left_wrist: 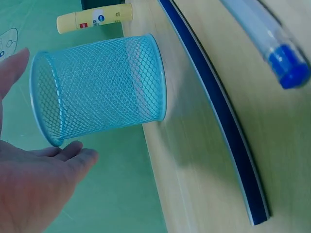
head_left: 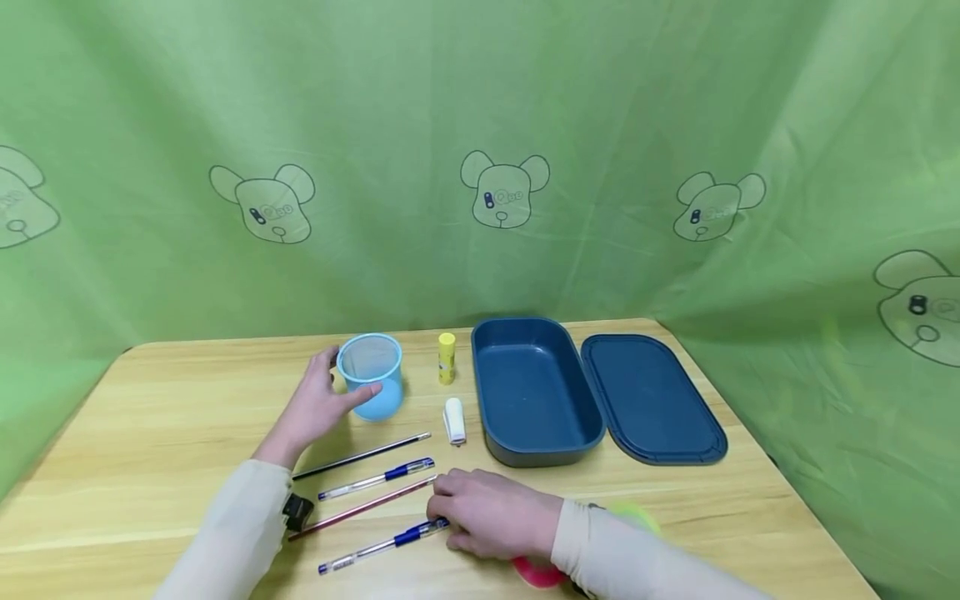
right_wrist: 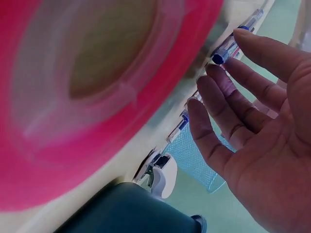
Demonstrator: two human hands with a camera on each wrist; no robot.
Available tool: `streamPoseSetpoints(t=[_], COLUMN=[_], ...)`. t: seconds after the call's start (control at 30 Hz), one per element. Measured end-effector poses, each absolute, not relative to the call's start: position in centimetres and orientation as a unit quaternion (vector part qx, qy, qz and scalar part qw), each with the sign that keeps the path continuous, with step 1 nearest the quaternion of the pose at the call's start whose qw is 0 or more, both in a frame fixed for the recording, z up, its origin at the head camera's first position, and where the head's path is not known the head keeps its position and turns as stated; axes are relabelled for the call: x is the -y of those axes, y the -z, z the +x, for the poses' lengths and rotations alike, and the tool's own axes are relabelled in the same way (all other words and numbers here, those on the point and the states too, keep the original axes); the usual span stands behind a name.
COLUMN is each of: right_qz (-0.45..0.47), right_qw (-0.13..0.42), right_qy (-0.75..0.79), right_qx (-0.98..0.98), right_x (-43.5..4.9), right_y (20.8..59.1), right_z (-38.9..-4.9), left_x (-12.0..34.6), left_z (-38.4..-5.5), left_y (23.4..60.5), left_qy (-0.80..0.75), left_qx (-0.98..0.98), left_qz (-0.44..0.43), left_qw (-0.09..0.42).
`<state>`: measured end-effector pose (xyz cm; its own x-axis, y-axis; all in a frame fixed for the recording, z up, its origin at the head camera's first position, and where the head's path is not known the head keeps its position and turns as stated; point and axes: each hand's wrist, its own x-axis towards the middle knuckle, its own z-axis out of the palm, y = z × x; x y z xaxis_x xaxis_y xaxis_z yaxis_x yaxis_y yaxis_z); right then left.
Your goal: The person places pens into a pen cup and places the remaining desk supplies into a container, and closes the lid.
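My left hand point(head_left: 318, 404) spreads around a light blue mesh pen cup point(left_wrist: 97, 87), thumb on the near side and fingers on the far side. In the left wrist view the cup stands between thumb and fingers, close to its rim; firm contact cannot be made out. My right hand point(right_wrist: 262, 111) is over the capped end of the nearest blue pen point(head_left: 382, 546), which lies on the table. Its thumb and index finger sit on either side of that pen, slightly apart. Another blue pen point(head_left: 378, 478), a dark pencil point(head_left: 360, 457) and a reddish pencil point(head_left: 367, 505) lie beyond.
A yellow glue stick point(head_left: 447, 358) stands beside the cup, with a white stapler point(head_left: 454, 421) nearer. Right of them are an uncovered dark blue box point(head_left: 536, 457) and its lid point(head_left: 652, 400). A pink tape roll point(head_left: 538, 573) lies under my right forearm, a yellow-green item point(head_left: 636, 515) beyond.
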<state>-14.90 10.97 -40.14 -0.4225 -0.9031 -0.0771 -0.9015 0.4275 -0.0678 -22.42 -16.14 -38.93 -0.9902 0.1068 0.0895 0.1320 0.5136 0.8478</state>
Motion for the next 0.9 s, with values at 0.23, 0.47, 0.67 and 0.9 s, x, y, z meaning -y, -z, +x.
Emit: streamPoseSetpoints(t=[0.23,0.47,0.67,0.9], right_qz=[-0.540,-0.551,-0.551,-0.539], right_qw=[0.046,0.040,0.031,0.047], right_qy=[-0.006,-0.008,-0.014,0.005], right_qx=[-0.840,-0.833,-0.834,-0.841], right_x=[-10.2,-9.4,-9.1,-9.3], right_y=[40.2,40.5,40.6,40.3], right_z=[-14.8,-14.8,-14.8,-14.9], left_x=[16.0,16.0,16.0,16.0], left_z=[-23.0,-23.3,-23.5,-23.6], left_y=[39.3,39.7,39.9,39.9], left_qy=[0.527,0.546,0.572,0.583], left_qx=[0.847,0.835,0.818,0.810], left_qz=[-0.068,-0.061,-0.057,-0.053], left_qw=[0.012,0.021,0.019,0.020])
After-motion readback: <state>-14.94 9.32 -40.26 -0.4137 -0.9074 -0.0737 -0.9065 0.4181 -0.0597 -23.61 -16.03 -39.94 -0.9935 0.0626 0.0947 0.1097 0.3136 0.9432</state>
